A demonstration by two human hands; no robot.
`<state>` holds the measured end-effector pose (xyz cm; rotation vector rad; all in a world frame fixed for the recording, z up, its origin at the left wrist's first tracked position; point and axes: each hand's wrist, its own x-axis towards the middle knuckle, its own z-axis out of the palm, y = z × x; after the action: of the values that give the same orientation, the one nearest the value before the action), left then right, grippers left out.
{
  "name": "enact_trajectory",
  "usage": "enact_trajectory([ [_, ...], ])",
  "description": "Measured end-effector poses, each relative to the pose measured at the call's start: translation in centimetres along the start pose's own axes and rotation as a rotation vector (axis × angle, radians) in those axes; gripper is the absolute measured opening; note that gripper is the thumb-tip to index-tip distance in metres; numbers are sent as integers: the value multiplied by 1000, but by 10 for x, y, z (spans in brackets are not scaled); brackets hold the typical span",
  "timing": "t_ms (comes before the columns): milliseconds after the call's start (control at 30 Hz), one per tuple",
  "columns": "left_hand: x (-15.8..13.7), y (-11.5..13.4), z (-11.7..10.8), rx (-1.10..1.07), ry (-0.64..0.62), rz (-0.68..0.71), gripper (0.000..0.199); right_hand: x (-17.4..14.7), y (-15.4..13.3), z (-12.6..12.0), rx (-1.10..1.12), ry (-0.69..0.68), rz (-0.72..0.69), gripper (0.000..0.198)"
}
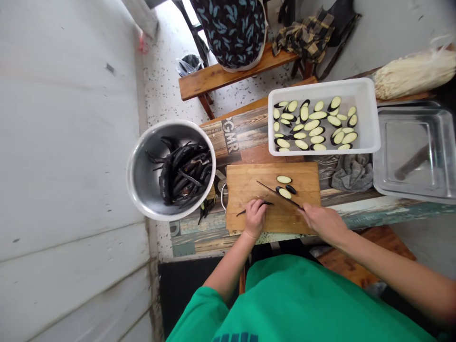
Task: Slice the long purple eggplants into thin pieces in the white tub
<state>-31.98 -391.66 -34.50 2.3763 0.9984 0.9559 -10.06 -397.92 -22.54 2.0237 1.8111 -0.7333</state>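
My left hand (pixel 255 217) is closed over a thin dark eggplant (pixel 267 203) on the wooden cutting board (pixel 237 178); its narrow ends stick out on both sides of the fingers. In my right hand (pixel 320 221) is the handle of a knife (pixel 274 191), whose blade points up and left across the board, apart from the held eggplant. Just beyond the blade lie several eggplant slices (pixel 284 179), pale inside with black skin. Many more oval slices lie in a white plastic tub (pixel 324 153) behind the board.
A metal bowl (pixel 142 190) of whole dark eggplants stands left of the board, with green-black trimmings (pixel 204 209) beside it. To the right are a grey cloth (pixel 353 173) and a clear plastic container (pixel 415 190). A person in patterned clothing (pixel 231 33) sits on a wooden bench (pixel 194 85).
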Motion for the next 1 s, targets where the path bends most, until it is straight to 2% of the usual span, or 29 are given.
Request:
enact_trajectory([
  [100,0,4,18,-120,-5,87,21,-10,5,-7,-49,29,-42,36],
  [200,-2,5,28,-149,9,130,17,-21,8,-8,-47,30,-99,32],
  [367,-4,5,26,-129,-17,183,16,-42,20,3,-33,-29,-119,22],
  [533,-3,7,22,-147,-32,139,19,-54,33,7,-32,-107,-89,23],
  [600,-3,7,23,-166,-35,126,20,-47,30,3,-38,-144,-80,24],
  [700,-3,6,25,-167,-35,128,17,-21,14,0,-44,-153,-87,29],
  [867,-2,8,24,-81,2,154,14,25,-11,4,33,-17,-85,44],
  [1000,-4,9,22,-16,54,149,13,16,-4,-5,26,30,-58,43],
])
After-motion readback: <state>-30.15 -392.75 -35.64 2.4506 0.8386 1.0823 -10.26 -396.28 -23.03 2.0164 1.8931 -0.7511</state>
